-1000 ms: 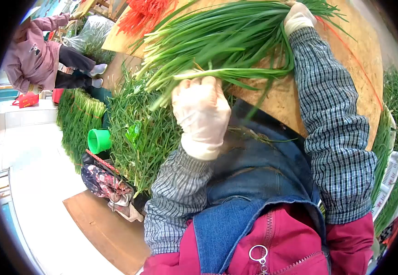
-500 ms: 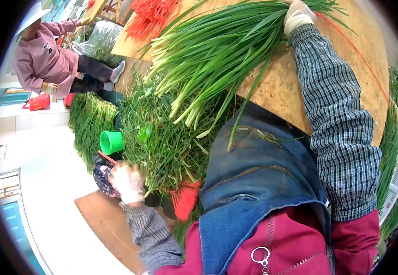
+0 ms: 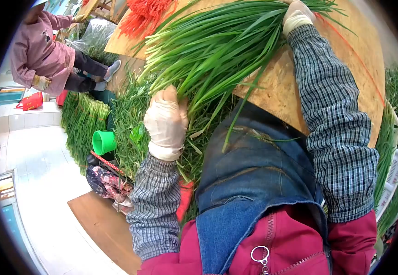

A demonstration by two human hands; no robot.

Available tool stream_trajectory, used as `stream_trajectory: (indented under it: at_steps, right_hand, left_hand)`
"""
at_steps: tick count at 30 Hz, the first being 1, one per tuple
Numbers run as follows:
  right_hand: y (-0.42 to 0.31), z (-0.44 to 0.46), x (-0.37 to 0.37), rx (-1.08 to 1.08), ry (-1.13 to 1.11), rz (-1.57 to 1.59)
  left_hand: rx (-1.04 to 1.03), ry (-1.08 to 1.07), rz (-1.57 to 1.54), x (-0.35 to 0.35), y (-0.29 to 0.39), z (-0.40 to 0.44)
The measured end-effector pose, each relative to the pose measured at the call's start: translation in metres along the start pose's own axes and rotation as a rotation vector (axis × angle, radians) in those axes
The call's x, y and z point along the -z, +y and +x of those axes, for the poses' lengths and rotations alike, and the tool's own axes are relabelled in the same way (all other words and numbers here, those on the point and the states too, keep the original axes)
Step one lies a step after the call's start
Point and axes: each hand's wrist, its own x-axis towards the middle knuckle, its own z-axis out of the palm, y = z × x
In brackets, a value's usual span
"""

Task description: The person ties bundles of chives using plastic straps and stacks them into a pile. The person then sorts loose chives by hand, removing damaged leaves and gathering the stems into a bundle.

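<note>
A big bunch of garlic chives point(image 3: 222, 46) lies across the wooden board, its pale stem ends fanned out to the left. My right hand point(image 3: 296, 13), in a whitish glove, is closed round the bunch near its leafy end. At the stem ends is my left hand point(image 3: 167, 121), gloved too, with bent fingers closed on some of the lower stems; its fingertips are partly hidden. Beneath the stems, loose green trimmings point(image 3: 130, 110) form a heap beside my denim apron point(image 3: 249, 160). A red strand point(image 3: 352, 57) runs along the board to the right of my right hand.
Red ties point(image 3: 146, 16) are piled on the wooden board point(image 3: 281, 87). Left of the heap stand a green bucket point(image 3: 103, 142) and tied chive bundles point(image 3: 84, 114). Floral cloth point(image 3: 109, 181) lies by a brown board point(image 3: 100, 229). A person in pink point(image 3: 45, 50) stands at upper left.
My left hand has moved up and right, from beside the floral cloth to the stem ends of the chives. My right hand keeps its hold. The view has shifted slightly.
</note>
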Motion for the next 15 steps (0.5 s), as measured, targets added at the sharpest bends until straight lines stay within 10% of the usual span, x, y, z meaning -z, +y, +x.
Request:
stream_trajectory:
  at_steps: [6,12,15]
  right_hand:
    - [-0.002,-0.011,0.007,0.453,0.094,-0.492]
    - [-0.002,-0.026,0.015,0.512,0.156,-0.492]
    - [0.012,0.015,-0.008,0.213,0.039,-0.246]
  left_hand:
    - [-0.207,-0.124,0.089,0.013,-0.002,0.004]
    - [0.037,0.087,-0.164,0.022,-0.003,-0.014]
    - [0.251,0.093,-0.18,0.004,-0.002,-0.014]
